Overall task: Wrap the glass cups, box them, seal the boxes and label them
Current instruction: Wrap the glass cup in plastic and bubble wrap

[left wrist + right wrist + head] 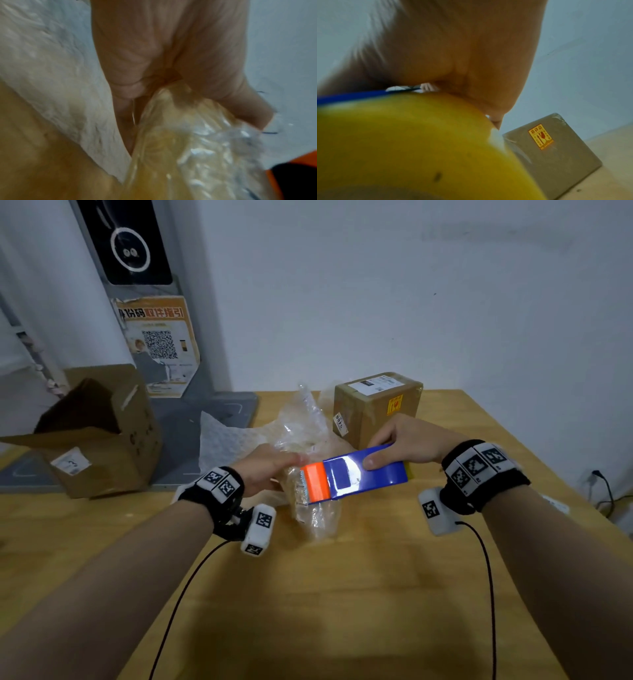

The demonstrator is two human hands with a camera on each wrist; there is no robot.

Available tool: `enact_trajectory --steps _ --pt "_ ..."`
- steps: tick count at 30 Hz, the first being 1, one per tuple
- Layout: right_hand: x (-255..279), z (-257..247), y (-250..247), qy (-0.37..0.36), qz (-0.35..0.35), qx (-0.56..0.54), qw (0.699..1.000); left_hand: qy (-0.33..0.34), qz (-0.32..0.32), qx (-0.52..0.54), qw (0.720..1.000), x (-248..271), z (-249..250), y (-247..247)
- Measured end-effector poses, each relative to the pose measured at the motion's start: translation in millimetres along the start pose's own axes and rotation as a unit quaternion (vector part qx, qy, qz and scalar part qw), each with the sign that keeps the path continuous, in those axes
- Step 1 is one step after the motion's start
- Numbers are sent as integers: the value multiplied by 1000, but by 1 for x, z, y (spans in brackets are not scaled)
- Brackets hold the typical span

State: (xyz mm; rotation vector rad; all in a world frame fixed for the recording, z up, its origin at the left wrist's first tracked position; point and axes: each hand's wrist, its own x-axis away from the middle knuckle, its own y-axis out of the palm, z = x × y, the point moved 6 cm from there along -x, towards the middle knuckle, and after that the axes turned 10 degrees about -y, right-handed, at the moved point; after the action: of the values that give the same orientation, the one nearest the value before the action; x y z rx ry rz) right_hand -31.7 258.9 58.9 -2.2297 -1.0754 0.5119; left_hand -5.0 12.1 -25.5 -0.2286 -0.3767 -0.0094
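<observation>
Your right hand [407, 441] grips the blue tape dispenser [356, 475], thumb on top, its orange toothed end against the bubble-wrapped bundle [313, 501] at table centre, while your left hand [265, 474] clutches that bundle from nine o'clock. A sealed, labelled box [376, 405] stands at twelve o'clock on the wooden table [342, 594]; an open carton [99, 433] sits at ten o'clock.

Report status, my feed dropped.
Left hand grips bubble-wrapped bundle. Right hand holds tape dispenser, blade at the wrap. Sealed box behind, nothing blocking.
</observation>
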Motion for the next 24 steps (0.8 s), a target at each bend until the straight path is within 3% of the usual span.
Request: enact_trajectory --steps 11,19,24 --pt "-3 -46 -19 -32 -19 -6 999 133 -108 75 982 49 13 6" --pt "3 -44 -41 -78 34 -64 994 114 -200 150 961 55 7 10" --pt "9 -27 -49 -73 70 -134 986 96 -197 218 951 52 -1 1"
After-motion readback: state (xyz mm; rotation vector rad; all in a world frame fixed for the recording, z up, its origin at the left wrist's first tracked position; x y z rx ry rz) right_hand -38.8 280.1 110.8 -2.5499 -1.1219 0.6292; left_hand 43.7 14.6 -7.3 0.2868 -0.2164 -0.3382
